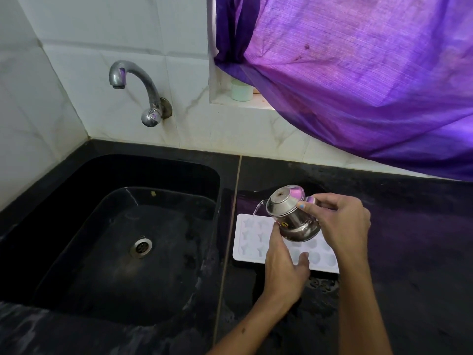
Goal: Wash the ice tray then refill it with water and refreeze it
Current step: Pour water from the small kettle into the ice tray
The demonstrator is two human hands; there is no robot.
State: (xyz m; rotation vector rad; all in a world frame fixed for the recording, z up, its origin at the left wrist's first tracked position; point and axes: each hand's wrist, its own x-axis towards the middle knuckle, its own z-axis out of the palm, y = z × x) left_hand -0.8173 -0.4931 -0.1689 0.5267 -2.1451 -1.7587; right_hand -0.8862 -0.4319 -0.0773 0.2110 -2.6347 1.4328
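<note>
A white ice tray (252,239) with star and round moulds lies flat on the black counter, just right of the sink. Above it a small steel pot (289,212) is tipped to the left, and a thin stream of water runs from its spout into the tray's far left corner. My right hand (343,221) grips the pot's handle from the right. My left hand (282,267) reaches over the tray's near edge, its fingertips against the pot's underside. The hands and pot hide the tray's middle.
A black sink (122,242) with a steel drain fills the left side; a steel tap (138,88), not running, juts from the tiled wall above it. A purple curtain (358,80) hangs at the right over a sill holding a pale green cup (242,90). The counter (409,252) looks wet.
</note>
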